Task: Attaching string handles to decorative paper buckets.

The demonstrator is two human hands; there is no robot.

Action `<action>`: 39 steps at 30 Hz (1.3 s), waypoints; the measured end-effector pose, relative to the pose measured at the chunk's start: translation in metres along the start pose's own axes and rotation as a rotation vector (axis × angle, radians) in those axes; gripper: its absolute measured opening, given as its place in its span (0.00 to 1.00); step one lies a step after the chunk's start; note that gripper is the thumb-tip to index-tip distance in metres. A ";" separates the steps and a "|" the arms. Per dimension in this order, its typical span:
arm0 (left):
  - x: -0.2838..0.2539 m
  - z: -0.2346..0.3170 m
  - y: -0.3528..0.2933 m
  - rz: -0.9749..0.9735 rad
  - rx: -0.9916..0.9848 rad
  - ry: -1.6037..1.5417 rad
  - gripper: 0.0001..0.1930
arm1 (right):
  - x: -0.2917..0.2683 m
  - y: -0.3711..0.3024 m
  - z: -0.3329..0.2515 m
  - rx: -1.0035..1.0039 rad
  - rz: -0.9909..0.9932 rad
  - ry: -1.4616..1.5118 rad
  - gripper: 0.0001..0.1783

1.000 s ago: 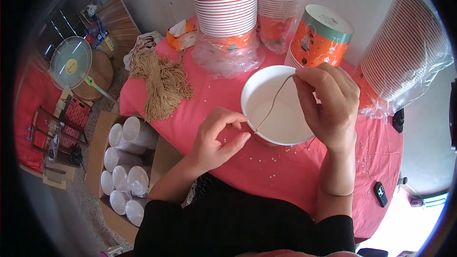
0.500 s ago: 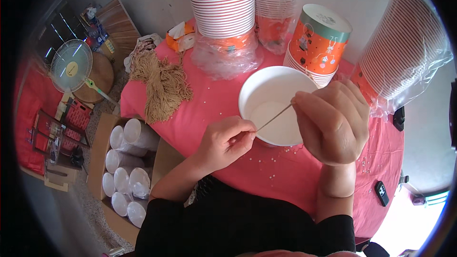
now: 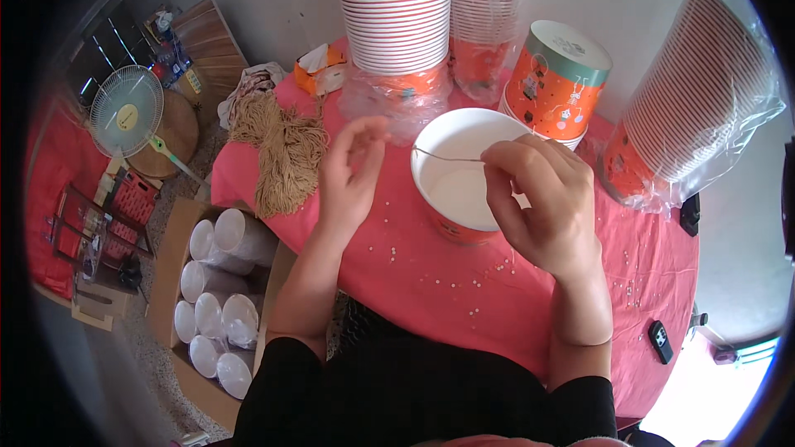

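Observation:
Over the right side of a white-lined paper bucket (image 3: 464,128), my right hand (image 3: 551,207) pinches one end of a thin cord (image 3: 451,158). The cord's loose end points left across the bucket's mouth and bends slightly at its tip. Left of the bucket, my left hand (image 3: 354,170) is raised with its fingers apart and nothing in it. A bundle of tan cords (image 3: 290,157) lies on the table's left side, beyond my left hand.
A tall stack of paper buckets (image 3: 393,16) stands at the back. An upside-down orange-and-green bucket (image 3: 559,83) tops another stack, and a bagged stack (image 3: 691,95) leans at right. Small white dots (image 3: 451,283) and a remote (image 3: 661,342) lie on the pink tablecloth (image 3: 397,314). A carton (image 3: 170,281) holds wrapped cups.
My left hand has let go of the cord's end and moved up and left, its fingers opening. The right hand has shifted left over the bucket, still pinching the cord.

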State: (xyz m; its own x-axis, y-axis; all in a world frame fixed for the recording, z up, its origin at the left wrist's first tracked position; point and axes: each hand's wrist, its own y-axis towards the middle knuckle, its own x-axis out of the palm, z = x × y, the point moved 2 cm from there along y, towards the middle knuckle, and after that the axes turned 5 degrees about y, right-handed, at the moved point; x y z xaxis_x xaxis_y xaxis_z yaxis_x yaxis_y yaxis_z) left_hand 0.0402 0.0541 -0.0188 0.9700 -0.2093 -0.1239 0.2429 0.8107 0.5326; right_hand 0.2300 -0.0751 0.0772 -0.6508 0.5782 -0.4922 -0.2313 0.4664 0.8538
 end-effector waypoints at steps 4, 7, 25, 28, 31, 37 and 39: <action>0.008 0.034 -0.032 -0.060 0.506 0.382 0.10 | 0.005 -0.007 0.008 0.047 -0.042 -0.024 0.13; 0.026 0.045 -0.067 -0.265 0.398 0.268 0.15 | 0.010 -0.006 0.004 -0.010 -0.054 -0.025 0.13; 0.023 -0.035 0.029 0.077 0.160 -0.053 0.08 | 0.026 -0.016 0.039 0.496 -0.332 0.235 0.09; 0.020 -0.053 0.014 0.180 0.174 0.039 0.07 | 0.028 -0.020 0.047 0.527 -0.294 0.269 0.08; 0.018 -0.041 0.012 0.224 0.419 0.256 0.06 | 0.029 -0.020 0.052 0.539 -0.205 0.296 0.07; 0.043 -0.001 -0.012 0.090 0.804 0.293 0.11 | 0.031 -0.019 0.050 0.752 -0.194 0.763 0.05; 0.048 -0.005 -0.016 0.017 0.856 0.268 0.15 | 0.034 -0.018 0.048 0.759 -0.203 0.829 0.04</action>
State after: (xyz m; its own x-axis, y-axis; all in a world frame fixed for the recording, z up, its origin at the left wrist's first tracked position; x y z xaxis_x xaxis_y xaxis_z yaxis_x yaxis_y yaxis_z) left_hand 0.0831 0.0335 -0.0373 0.9695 0.0202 -0.2445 0.2411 0.1045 0.9649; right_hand 0.2469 -0.0323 0.0368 -0.9935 -0.0426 -0.1055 -0.0735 0.9480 0.3095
